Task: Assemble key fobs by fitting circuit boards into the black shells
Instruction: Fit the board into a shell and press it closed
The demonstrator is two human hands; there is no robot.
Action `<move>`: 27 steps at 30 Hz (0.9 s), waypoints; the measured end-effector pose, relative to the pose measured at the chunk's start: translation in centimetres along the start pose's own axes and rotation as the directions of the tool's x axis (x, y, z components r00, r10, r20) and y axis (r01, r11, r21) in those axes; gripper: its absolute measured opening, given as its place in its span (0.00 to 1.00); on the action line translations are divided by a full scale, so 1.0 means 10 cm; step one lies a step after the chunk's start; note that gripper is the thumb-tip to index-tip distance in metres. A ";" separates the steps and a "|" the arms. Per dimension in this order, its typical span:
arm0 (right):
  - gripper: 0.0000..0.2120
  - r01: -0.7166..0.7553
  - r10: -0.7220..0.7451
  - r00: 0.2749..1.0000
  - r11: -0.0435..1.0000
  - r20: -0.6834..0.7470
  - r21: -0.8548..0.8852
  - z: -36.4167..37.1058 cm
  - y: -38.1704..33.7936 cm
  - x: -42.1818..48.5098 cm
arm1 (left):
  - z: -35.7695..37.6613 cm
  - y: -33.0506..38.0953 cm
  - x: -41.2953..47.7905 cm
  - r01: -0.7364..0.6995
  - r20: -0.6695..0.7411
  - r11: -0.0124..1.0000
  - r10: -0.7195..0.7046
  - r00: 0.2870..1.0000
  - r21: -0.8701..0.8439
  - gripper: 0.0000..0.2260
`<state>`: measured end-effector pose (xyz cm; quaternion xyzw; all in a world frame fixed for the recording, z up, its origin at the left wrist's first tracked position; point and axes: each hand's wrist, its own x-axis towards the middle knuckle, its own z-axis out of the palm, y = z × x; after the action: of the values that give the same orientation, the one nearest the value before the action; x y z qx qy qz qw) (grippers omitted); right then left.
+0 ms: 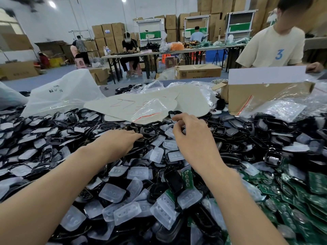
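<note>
A deep pile of black shells (219, 132), mixed with translucent button pads (127, 213), covers the table. Green circuit boards (290, 207) are heaped at the near right, and one board (187, 178) lies by my right wrist. My left hand (116, 144) reaches palm down into the pile, its straight fingers touching a black shell frame (150, 133). My right hand (192, 138) hovers just right of it with curled fingers. A small dark piece shows between its thumb and fingers, and I cannot tell whether the hand holds it.
Beige cardboard sheets (141, 103) and clear plastic bags (65, 92) lie behind the pile. An open cardboard box (265, 96) stands at the back right, and a person in a cream shirt (272, 48) holds its flap. Other workers sit at tables beyond.
</note>
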<state>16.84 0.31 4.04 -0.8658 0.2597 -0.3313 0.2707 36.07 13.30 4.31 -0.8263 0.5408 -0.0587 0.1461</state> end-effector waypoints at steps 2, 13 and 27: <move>0.13 0.004 -0.004 1.000 1.000 0.003 0.004 0.00 -0.01 0.00 | 0.03 -0.01 -0.01 0.008 -0.031 1.000 -0.009 0.999 -0.012 0.21; 0.12 -0.022 0.018 0.999 0.984 0.027 0.176 -0.03 0.01 0.01 | -0.05 0.16 -0.03 -0.004 -0.388 0.674 -0.420 0.820 -0.739 0.12; 0.09 -0.362 0.207 0.932 0.550 0.297 0.752 -0.17 0.19 -0.43 | -0.19 1.43 -0.48 -0.218 -0.135 -0.168 -0.401 0.906 -0.961 0.13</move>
<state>12.39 1.16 2.07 -0.6246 0.1969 -0.2866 0.6993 21.10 11.97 2.01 -0.6452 0.3436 0.1963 -0.6535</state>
